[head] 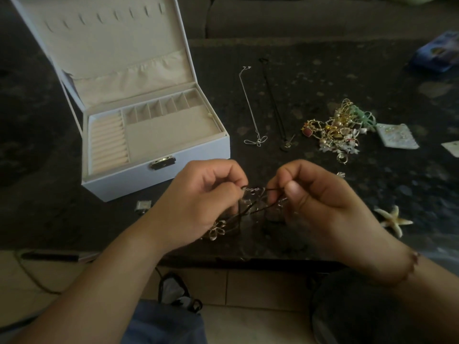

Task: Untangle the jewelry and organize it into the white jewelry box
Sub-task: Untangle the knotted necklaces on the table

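Observation:
My left hand (198, 202) and my right hand (320, 197) each pinch one end of a tangled necklace (255, 201), a dark cord knotted with a silver chain, held just above the dark table near its front edge. A flower-shaped pendant (218, 229) hangs from it below my left hand. The white jewelry box (159, 167) stands open at the left, its beige compartments holding nothing I can see. A silver chain necklace (250, 108) and a black cord necklace (275, 105) lie stretched out straight behind my hands. A tangled jewelry pile (337, 130) sits at the right.
A white starfish piece (393, 219) lies right of my right hand. A small square piece (143, 206) sits before the box. A clear pouch (397, 135) lies beyond the pile, a blue packet (437, 53) at the far right. The table's front edge (223, 259) runs under my wrists.

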The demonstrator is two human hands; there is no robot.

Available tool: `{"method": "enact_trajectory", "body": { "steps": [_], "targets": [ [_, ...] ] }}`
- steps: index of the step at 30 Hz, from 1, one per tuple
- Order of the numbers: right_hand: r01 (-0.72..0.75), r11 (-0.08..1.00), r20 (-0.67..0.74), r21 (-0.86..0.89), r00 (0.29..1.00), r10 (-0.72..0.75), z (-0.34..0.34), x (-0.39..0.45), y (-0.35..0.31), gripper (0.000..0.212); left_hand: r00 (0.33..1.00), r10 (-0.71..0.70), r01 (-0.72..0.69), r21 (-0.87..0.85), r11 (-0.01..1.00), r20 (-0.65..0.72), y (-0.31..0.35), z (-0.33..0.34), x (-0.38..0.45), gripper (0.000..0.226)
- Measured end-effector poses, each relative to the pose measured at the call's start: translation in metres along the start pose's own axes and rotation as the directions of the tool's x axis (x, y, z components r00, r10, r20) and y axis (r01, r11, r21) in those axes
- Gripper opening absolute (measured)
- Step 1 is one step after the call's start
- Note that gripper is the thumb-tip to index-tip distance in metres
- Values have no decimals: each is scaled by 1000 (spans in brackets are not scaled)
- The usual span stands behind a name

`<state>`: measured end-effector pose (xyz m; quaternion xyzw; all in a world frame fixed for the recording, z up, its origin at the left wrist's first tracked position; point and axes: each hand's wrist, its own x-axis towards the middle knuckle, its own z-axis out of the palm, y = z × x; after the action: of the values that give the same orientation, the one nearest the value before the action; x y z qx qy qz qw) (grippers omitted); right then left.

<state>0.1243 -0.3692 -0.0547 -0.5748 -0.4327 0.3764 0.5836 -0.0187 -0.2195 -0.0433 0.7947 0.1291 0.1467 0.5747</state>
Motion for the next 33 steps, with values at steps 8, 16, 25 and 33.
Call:
{"method": "enact_trajectory", "body": {
  "steps": [8,16,25,33],
  "targets": [
    [36,996,-45,-78,998,-39,-2,-2,-5,7,998,-53,56,-429,902,20,1,-1,-1,12],
    [208,820,-83,-534,952,-296,1,-8,-8,8,994,-106,90,-533,841,1,2,7,0,12],
    [246,740,-129,-626,903,-409,7,-8,-2,18,997,-58,75,-523,849,50,4,13,-1,12],
    [298,776,-130,-556,891,-435,9,-9,-5,11,997,-51,69,-402,913,56,0,12,-1,16]
  ]
}}
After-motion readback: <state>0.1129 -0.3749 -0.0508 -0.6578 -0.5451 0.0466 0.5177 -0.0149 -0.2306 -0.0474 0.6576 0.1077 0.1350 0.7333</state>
